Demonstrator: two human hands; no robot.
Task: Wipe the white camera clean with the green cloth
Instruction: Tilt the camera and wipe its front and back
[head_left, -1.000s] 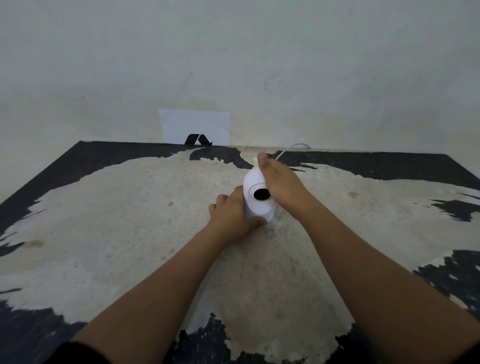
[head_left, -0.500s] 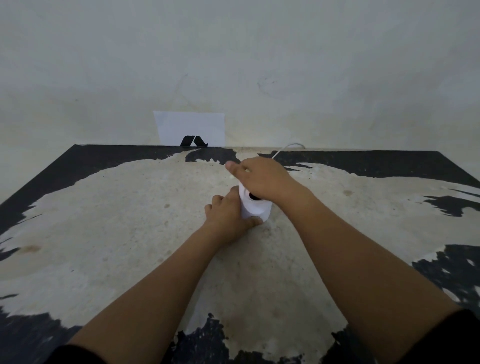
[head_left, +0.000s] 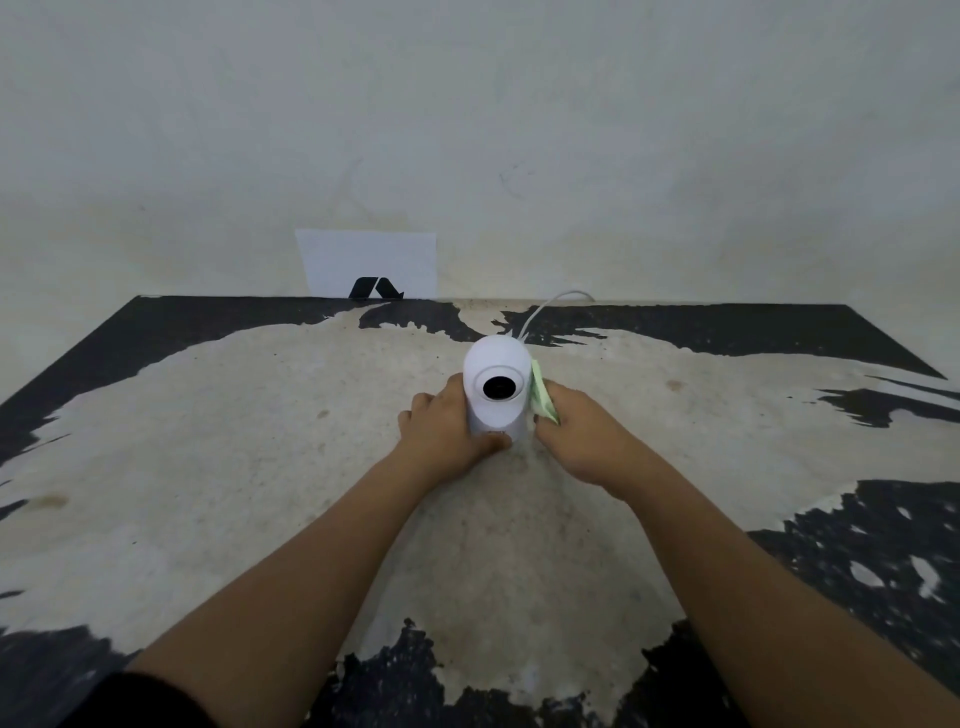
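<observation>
The white camera (head_left: 496, 364) stands upright in the middle of the worn table (head_left: 208, 467), its round black lens facing me. My left hand (head_left: 447, 436) wraps the camera's lower left side and base. My right hand (head_left: 576, 436) is at the camera's right side, pressing the folded green cloth (head_left: 541, 396) against it. Only a strip of the cloth shows between my fingers and the camera body. A white cable (head_left: 545, 309) runs from behind the camera toward the wall.
A white card with a black logo (head_left: 369, 265) leans against the wall at the table's far edge. The tabletop is black with its coating worn pale across the middle. The wall stands close behind the table.
My right hand has come down off the top of the camera to its right side with the cloth, so the lens and dome show again. My left hand has stayed at the base.
</observation>
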